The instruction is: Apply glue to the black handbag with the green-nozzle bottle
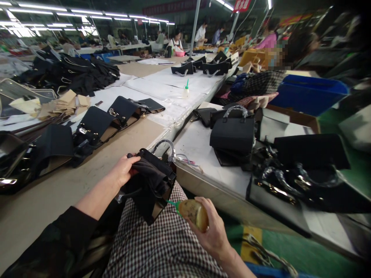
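A black handbag (pixel 162 173) with dark lining pulled out at its top rests tilted over my checked lap. My left hand (pixel 125 170) is closed on the bag's lining and edge at its left side. In my right hand (pixel 213 227) is a glue bottle (pixel 193 213), yellowish and smudged, with a green nozzle. The nozzle's tip points left and meets the bag's lower right edge; whether it touches I cannot tell. A plastic-wrapped handle (pixel 165 146) arches from the bag's far side.
Black handbags (pixel 98 121) line the table at left, and more bags (pixel 232 135) lie on the lower table at right. A small bottle with a green nozzle (pixel 186 90) stands ahead. A person in checked clothing sits at right beside a blue bin (pixel 313 92).
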Motion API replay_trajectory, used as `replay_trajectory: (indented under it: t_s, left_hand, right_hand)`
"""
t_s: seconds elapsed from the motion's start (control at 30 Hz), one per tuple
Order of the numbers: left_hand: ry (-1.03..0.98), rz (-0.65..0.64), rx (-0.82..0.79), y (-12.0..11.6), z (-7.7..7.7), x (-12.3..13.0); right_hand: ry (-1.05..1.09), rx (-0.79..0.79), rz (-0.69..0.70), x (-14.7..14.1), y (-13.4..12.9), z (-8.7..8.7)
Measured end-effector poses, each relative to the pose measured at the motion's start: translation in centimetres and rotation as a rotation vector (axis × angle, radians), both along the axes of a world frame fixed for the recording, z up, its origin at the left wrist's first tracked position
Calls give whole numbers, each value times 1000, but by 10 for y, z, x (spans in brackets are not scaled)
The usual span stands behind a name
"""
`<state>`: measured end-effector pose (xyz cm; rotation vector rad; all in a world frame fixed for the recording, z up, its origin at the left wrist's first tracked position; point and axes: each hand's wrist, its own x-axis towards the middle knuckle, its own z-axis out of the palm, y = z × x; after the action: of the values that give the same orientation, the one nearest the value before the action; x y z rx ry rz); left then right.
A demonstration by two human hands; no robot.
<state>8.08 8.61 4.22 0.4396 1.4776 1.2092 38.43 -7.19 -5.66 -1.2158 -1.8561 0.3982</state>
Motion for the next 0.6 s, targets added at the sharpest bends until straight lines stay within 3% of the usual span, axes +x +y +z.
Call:
replay_trajectory:
  t_s: [0.17,0.6]
  left_hand:
    - [4,15,-1,-1,1,1]
    - [-17,23,-4,-2,-5,-2]
  right_hand:
    - [8,-18,-29,-5,-2,-10]
    - [152,-261,-144,-15,-17,-12]
